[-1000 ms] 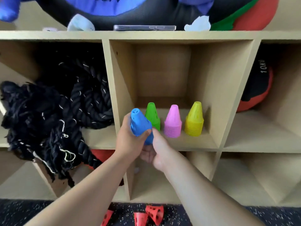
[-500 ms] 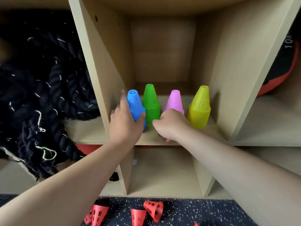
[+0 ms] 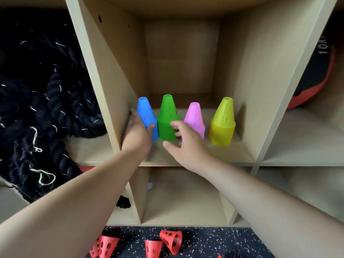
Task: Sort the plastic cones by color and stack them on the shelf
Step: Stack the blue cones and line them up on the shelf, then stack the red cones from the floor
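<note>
Head view looks into the middle cubby of the shelf [image 3: 232, 155], where four colour stacks stand in a row on its board: the blue cone stack [image 3: 145, 112] close to the left wall, the green cone stack [image 3: 167, 118] just beside it, then the pink cone stack [image 3: 194, 116], and the yellow cone stack [image 3: 222, 123] a little apart toward the right. The left hand [image 3: 136, 135] grasps the blue cone stack low down, thumb across its front and fingers tucked between it and the cubby wall; the stack looks upright on the board. The right hand [image 3: 188, 146] hovers released in front of the green and pink stacks, fingers loosely spread and holding nothing; whether its forefinger touches the green rims I cannot tell. The step in hand looks like settling the blue stack in its place. To do it well, the base should sit flat before the grip lets go, and the fingers should slip out along the wall without dragging the stack or bumping the green one; the right hand is well placed to steady that neighbour. Several red cones [image 3: 171, 241] lie on the speckled floor [image 3: 214, 243] below, not yet on the shelf
</note>
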